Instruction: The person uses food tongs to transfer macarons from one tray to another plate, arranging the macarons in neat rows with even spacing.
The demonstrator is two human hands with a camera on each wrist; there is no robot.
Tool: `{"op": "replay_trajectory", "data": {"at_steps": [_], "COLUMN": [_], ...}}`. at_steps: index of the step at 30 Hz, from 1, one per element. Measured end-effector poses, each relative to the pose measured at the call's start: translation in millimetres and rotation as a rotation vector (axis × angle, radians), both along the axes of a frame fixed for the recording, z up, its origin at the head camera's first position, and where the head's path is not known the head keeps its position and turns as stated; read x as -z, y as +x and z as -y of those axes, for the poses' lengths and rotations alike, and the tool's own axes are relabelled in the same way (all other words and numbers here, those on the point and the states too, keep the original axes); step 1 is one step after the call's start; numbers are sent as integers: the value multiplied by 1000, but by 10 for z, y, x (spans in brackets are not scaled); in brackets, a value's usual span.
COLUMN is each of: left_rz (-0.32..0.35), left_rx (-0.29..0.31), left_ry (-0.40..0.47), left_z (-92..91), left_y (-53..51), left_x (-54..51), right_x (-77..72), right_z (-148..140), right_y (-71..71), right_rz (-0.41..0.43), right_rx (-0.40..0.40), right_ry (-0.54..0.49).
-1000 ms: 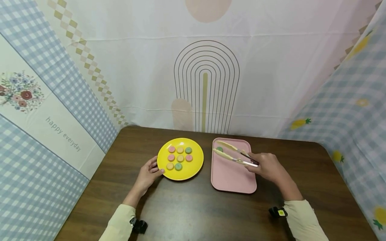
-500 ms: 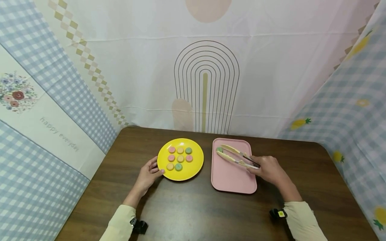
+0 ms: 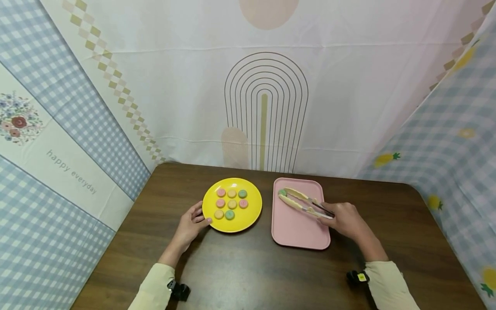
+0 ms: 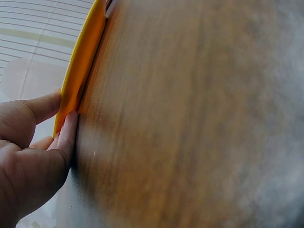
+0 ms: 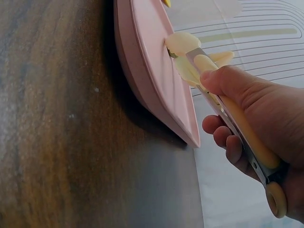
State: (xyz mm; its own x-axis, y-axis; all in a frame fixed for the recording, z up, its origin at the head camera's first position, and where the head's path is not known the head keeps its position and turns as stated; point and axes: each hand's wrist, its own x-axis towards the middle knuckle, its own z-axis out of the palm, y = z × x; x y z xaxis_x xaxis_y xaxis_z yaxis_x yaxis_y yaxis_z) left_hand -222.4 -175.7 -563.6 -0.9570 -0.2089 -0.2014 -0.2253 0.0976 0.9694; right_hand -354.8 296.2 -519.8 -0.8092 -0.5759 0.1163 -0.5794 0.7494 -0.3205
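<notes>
A round yellow plate [image 3: 252, 213] bears several pink, cream and green macaron-like sweets [image 3: 231, 204]. At its left rim is my left hand [image 3: 190, 224]; in the left wrist view the thumb lies on the rim and fingertips [image 4: 70, 124] are beneath, pinching it. My right hand [image 3: 345, 219] grips a pair of tongs [image 3: 300, 207] with cream-coloured tips. The tongs reach over the pink tray [image 3: 298, 234]. Their tips lie at a green sweet [image 3: 283, 192] in the tray's far left corner. In the right wrist view, the tips mostly hide that sweet.
Plate and tray stand side by side on a dark brown wooden table [image 3: 240, 271]. A white printed cloth [image 3: 341, 107] hangs behind the table. Checked cloths hang at the left [image 3: 42, 224] and right [image 3: 445, 142].
The tongs have moved slightly right and down, and their tips have come closer together at the green sweet. My left hand and the plate have stayed put.
</notes>
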Motion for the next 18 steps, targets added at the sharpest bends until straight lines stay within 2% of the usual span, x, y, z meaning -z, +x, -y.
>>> {"op": "replay_trajectory", "data": {"at_steps": [6, 12, 18], "left_rz": [0, 13, 12], "left_rx": [-4, -13, -14], "left_ry": [-12, -16, -15], "left_z": [-2, -10, -11], "left_y": [-1, 4, 7], "left_x": [8, 4, 1], "right_x": [-3, -66, -224], "right_z": [-1, -12, 70], "right_y": [15, 42, 124], "right_rz": [27, -39, -89], "right_rx": [19, 1, -51], "right_ry": [-12, -76, -97]}}
